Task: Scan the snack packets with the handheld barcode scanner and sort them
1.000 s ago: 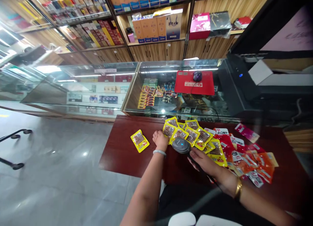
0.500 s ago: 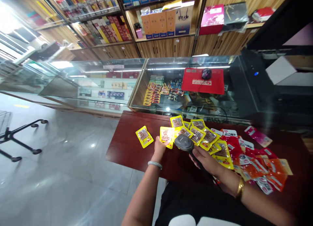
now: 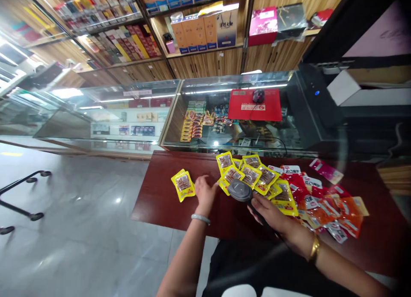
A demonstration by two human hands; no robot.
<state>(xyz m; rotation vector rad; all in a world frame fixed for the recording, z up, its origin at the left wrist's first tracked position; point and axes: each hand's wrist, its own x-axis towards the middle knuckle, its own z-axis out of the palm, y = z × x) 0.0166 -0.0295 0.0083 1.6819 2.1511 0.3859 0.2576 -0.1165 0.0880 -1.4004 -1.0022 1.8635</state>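
Below the frame's centre, the left hand (image 3: 205,193) spreads its fingers loosely over the reddish-brown table (image 3: 157,207), between two overlapping yellow-edged plastic packets (image 3: 183,183) and a heap of matching packets (image 3: 251,176). The right hand (image 3: 269,212) grips a dark-grey, oval-headed scanner (image 3: 240,191).

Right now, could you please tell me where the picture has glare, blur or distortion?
Head view: white glare spots the grey tiled floor and the clear glass display counter; same view, the wood-grained wall shelving slants and blurs at upper left, perhaps from the lens; same view, the yellow-edged plastic packets look clearer, but their small print is unreadable.
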